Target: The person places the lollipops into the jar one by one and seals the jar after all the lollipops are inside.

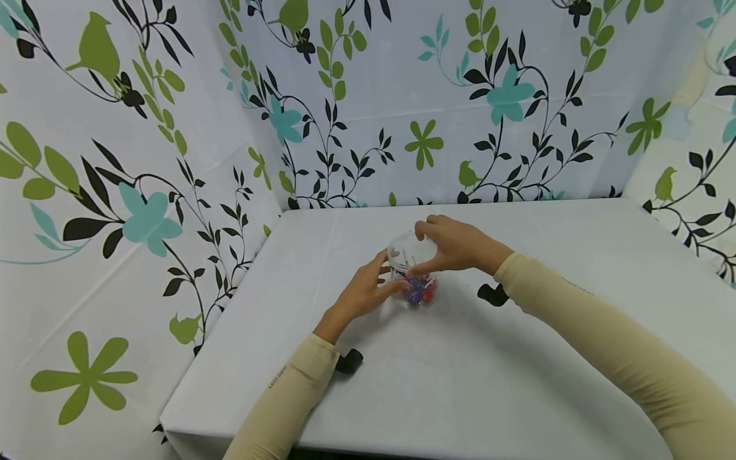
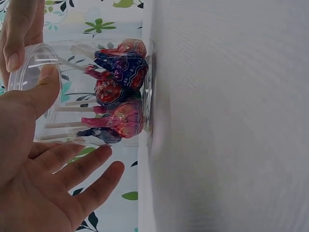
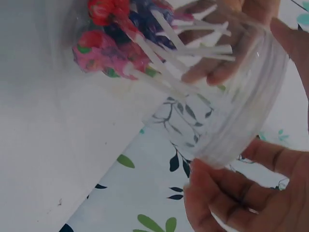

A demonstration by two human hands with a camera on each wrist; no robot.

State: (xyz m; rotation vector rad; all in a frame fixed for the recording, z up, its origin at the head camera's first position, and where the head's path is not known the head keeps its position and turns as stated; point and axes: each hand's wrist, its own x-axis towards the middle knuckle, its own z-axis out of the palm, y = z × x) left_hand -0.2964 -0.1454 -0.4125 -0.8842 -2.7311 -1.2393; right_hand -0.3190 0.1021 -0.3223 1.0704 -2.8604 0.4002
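Observation:
A clear round jar (image 2: 72, 99) stands upright on the white table, with several wrapped lollipops (image 2: 126, 72) inside, red, pink and blue, their white sticks upward. A clear lid (image 3: 263, 104) sits at its mouth; whether it is loose or seated I cannot tell. My left hand (image 1: 362, 291) holds the jar from the left, thumb near the upper rim and fingers spread along the far side. From the right, my right hand (image 1: 457, 246) grips the lid's edge, thumb in front and fingers behind. The hands partly hide the jar in the head view.
A white cloth covers the table (image 1: 460, 383). Patterned curtains (image 1: 368, 96) with leaves, flowers and birds hang behind it and at both sides. Black wrist-worn pieces (image 1: 349, 362) stick out beside both sleeves.

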